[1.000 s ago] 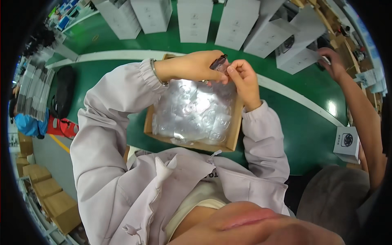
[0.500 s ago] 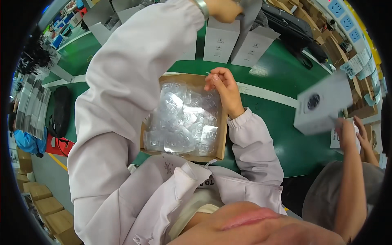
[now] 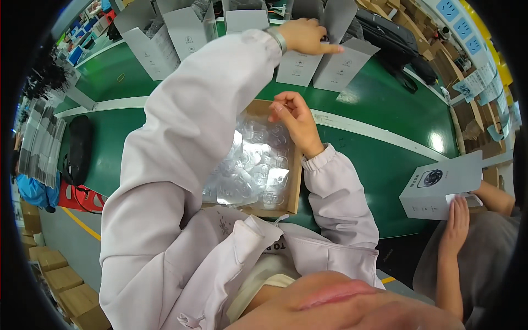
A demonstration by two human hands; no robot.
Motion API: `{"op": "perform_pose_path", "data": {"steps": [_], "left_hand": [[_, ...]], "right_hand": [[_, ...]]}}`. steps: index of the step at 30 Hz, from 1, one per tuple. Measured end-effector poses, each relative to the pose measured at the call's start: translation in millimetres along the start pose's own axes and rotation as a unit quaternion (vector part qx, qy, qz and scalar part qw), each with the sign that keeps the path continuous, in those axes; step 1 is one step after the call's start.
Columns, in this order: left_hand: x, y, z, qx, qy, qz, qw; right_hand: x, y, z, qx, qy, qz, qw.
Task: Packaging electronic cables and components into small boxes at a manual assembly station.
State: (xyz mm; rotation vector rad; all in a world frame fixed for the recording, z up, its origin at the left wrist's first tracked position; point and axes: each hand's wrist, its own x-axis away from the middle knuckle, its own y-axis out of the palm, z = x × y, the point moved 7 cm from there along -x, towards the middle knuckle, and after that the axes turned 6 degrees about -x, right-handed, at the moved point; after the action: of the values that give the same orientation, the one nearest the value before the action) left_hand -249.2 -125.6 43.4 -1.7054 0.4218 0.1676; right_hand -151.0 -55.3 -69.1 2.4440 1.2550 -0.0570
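My left hand (image 3: 306, 37), with a bracelet at the wrist, reaches over the top of an upright white box (image 3: 297, 69) in the row at the back. Its thumb stretches out to the right, apart from the bent fingers. Below it, my right hand (image 3: 297, 122) hovers over the far right corner of a shallow cardboard tray (image 3: 295, 192). The right thumb and fingers are curled together; what they hold, if anything, I cannot make out. Clear moulded plastic pieces (image 3: 253, 165) lie heaped in the tray, partly hidden by my left sleeve.
Several open white boxes (image 3: 157, 55) line the table's (image 3: 363, 148) far side. A black bag (image 3: 388, 33) lies behind them at right. At the right edge a co-worker's hands (image 3: 455, 225) handle another white box (image 3: 440, 179). A black pouch (image 3: 81, 146) lies at left.
My left hand has moved slightly right and nearer over the box, uncovering more boxes at the back. My right hand barely shifted. The co-worker's white box has come down onto the table.
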Motion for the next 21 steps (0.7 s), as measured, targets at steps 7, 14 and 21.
{"op": "perform_pose_path", "data": {"steps": [7,14,21], "left_hand": [[-25.6,13.3,-17.7,0.173,-0.096,-0.152,0.968],[-14.9,-30.4,16.6,-0.013,-0.059,0.057,0.997],[72.2,-24.7,23.5,-0.001,0.087,0.225,0.970]], "right_hand": [[1.7,1.4,0.3,0.022,-0.004,-0.025,0.999],[2.4,-0.7,4.3,0.009,0.002,-0.030,0.999],[4.6,6.7,4.2,0.020,0.027,-0.019,0.999]]}}
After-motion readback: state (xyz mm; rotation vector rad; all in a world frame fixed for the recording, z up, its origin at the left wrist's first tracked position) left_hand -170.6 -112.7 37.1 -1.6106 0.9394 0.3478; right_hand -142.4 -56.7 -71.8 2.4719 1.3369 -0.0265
